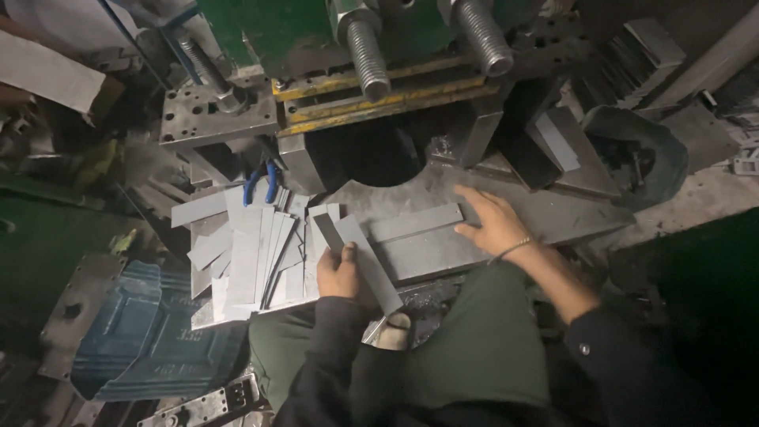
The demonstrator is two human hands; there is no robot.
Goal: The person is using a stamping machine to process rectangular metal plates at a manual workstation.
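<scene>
Head view: blue-handled pliers point(261, 183) behind scattered metal strips point(245, 257).

No packages, labels, signs or screens can be seen.

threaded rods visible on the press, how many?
3. One threaded rod at top centre, another to its right, and a thinner one at upper left beside the green frame. Others may be hidden behind the machine.
</scene>
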